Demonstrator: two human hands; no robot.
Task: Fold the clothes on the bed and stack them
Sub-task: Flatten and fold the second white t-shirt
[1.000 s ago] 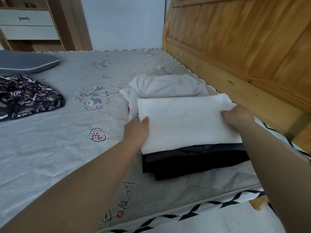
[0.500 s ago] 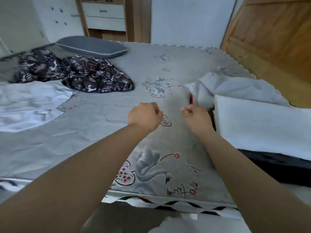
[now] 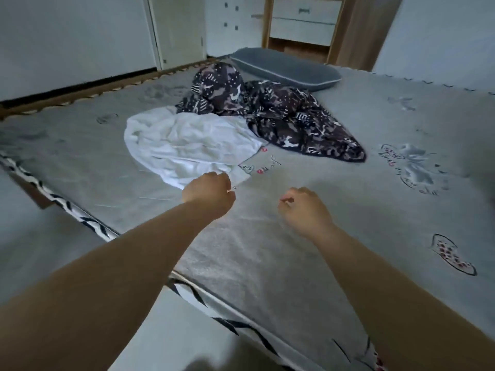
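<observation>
A crumpled white garment lies unfolded on the grey bed, left of centre. Behind it and to its right, a dark patterned garment is heaped. My left hand hovers at the white garment's near edge with its fingers curled into a fist, holding nothing. My right hand is a short way to the right over bare sheet, its fingers also curled and empty. The folded stack is out of view.
A grey pillow lies at the far side of the bed. The bed's patterned front edge runs diagonally at lower left, with floor beyond it. A wooden drawer unit and white cupboard doors stand behind.
My view has swung left, away from the folded white-on-black stack. Both hands let go of the stack and moved left toward the crumpled white garment.
</observation>
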